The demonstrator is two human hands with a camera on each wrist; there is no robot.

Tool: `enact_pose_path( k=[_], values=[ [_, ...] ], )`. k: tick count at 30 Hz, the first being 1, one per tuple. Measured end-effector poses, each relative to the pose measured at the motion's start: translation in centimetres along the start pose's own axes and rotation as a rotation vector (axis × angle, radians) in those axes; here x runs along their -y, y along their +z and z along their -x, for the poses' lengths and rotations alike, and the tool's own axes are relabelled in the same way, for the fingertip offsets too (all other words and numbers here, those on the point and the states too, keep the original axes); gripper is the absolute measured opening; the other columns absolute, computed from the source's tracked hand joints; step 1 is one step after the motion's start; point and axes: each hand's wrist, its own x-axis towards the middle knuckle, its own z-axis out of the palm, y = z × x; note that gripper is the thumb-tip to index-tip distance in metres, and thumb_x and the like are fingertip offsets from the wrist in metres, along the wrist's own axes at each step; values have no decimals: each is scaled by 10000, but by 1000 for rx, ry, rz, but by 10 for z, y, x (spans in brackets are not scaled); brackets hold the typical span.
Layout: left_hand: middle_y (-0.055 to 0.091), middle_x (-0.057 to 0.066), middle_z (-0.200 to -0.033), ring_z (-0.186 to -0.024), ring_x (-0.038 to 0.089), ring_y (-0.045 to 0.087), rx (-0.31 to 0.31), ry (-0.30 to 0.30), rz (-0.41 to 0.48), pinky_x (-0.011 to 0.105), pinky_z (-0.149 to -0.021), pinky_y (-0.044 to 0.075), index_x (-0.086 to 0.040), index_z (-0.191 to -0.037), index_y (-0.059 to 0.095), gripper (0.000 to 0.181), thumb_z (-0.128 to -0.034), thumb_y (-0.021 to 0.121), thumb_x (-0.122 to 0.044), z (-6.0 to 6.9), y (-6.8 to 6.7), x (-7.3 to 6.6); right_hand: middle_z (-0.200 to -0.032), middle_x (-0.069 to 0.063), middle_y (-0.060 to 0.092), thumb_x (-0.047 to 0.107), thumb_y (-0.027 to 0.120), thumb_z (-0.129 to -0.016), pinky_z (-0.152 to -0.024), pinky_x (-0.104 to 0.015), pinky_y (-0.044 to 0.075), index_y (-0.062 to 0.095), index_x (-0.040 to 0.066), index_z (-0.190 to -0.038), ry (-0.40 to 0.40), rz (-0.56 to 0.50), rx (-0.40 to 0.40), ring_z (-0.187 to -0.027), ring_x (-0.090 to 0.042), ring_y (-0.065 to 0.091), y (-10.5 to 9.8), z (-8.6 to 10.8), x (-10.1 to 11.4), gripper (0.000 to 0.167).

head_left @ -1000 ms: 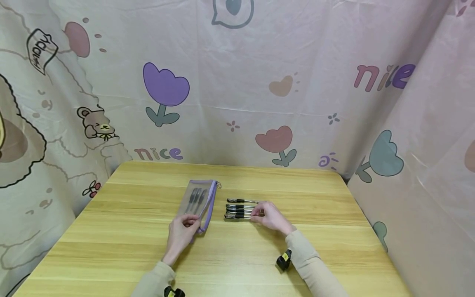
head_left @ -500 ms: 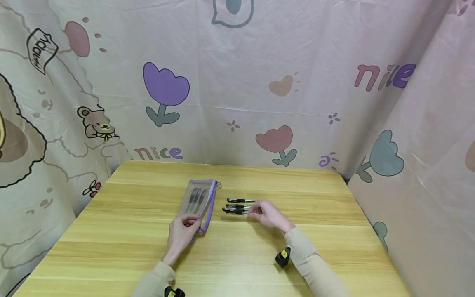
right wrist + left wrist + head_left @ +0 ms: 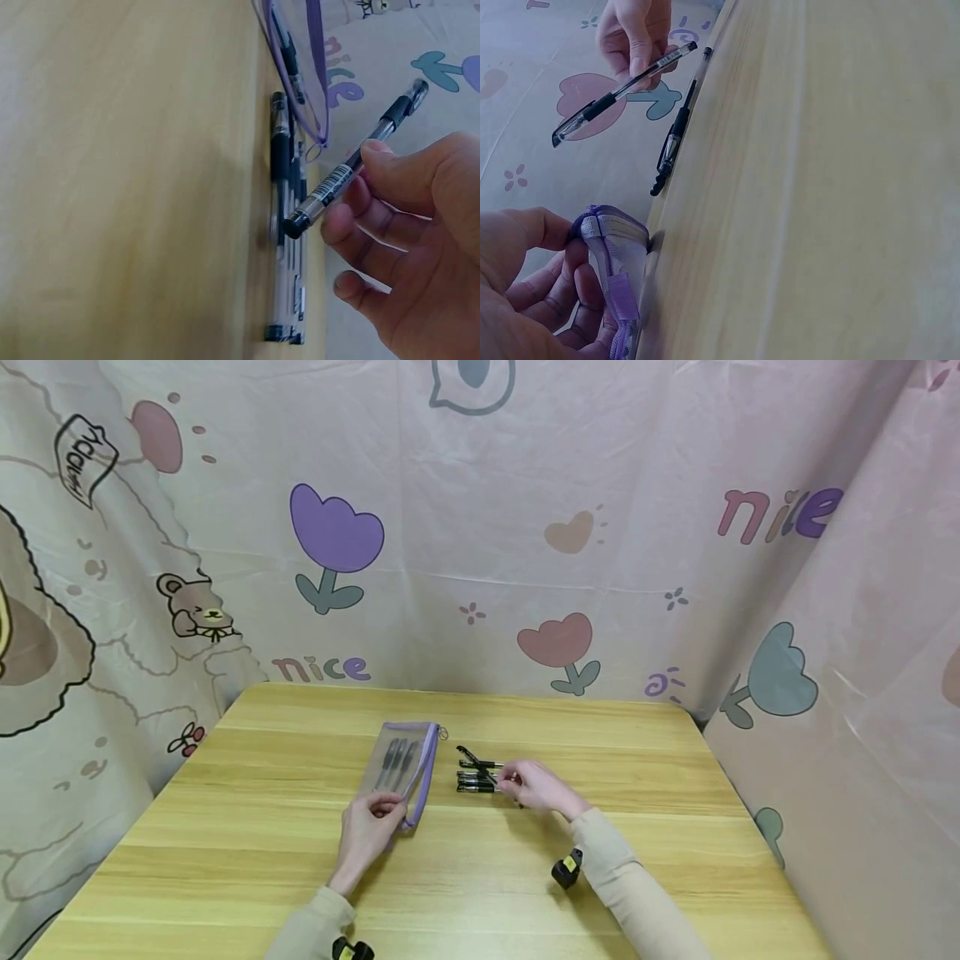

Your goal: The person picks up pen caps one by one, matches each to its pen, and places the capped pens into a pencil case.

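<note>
A see-through mesh pencil pouch (image 3: 426, 768) with purple trim lies left of centre on the table, several dark pens (image 3: 399, 753) showing inside. My left hand (image 3: 369, 831) pinches its near corner between thumb and fingers; in the left wrist view the purple edge (image 3: 620, 296) stands up at the fingertips. Right of the pouch, my right hand (image 3: 542, 789) pinches a black-capped gel pen (image 3: 352, 169) near its rear end. That pen is tilted and raised above the table, its cap end pointing away. Beneath it, several similar gel pens (image 3: 476, 784) lie side by side.
The wooden table (image 3: 480, 877) ends at a patterned cloth backdrop (image 3: 450, 527) behind and at both sides. Small black wrist cameras (image 3: 567, 868) hang at both sleeves. A ring pull (image 3: 443, 733) sits at the pouch's far corner.
My right hand has drawn one gel pen from the near side of the row, lifted it and turned it slantwise over the others, shifting slightly left. The left hand and the pouch stay put.
</note>
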Motion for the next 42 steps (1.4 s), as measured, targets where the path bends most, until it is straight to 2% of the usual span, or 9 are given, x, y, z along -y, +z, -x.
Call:
enact_pose_path(
  k=[6,13,18,23,29,35,42],
  values=[
    [755,77,-797,-636,-25,585,-6,-2,2,158,-613,476,-29,-908,771,117,-807,713,-48,0,0,-1,-771,-21,633,149,543,-1026,-581,-229,492,653,10,-1016,29,-48,50,-639,-83,556,-1,-7,7,177],
    [749,73,-787,-625,-22,574,-3,-9,4,162,-596,473,-26,-908,769,117,-809,711,-44,0,0,-2,-770,-26,627,155,501,-1051,-589,-241,506,613,-17,-1060,48,-130,107,-648,-115,573,3,-14,12,205],
    [747,68,-788,-628,-21,572,2,-11,2,164,-596,471,-25,-911,770,118,-811,709,-45,1,-1,-2,-886,-110,673,122,503,-1044,-632,-253,565,586,-41,-1116,44,-214,116,-672,-103,611,8,-21,14,197],
    [749,65,-793,-635,-20,573,2,-13,-1,163,-604,472,-32,-914,772,119,-813,711,-51,1,-1,-2,-986,-216,670,70,504,-1029,-672,-315,611,538,-94,-1156,54,-368,120,-686,-130,654,17,-27,17,211],
    [751,68,-799,-639,-20,574,2,-14,-4,162,-611,475,-29,-920,772,125,-812,713,-50,1,-1,-3,-998,-196,618,16,487,-1020,-741,-383,626,456,-141,-1255,144,-600,190,-713,-183,651,25,-34,27,284],
    [755,74,-808,-648,-18,582,3,-11,-3,162,-616,480,-26,-922,771,125,-815,711,-47,1,-2,-3,-1099,-230,606,-22,528,-980,-733,-353,626,413,-135,-1337,243,-701,192,-714,-197,656,30,-42,34,391],
    [754,67,-803,-653,-7,581,5,-16,-9,161,-623,474,-28,-924,773,126,-815,715,-52,1,-1,-3,-978,-128,581,-67,549,-946,-716,-315,623,408,-123,-1333,375,-885,190,-720,-212,652,38,-55,37,415]
  ],
)
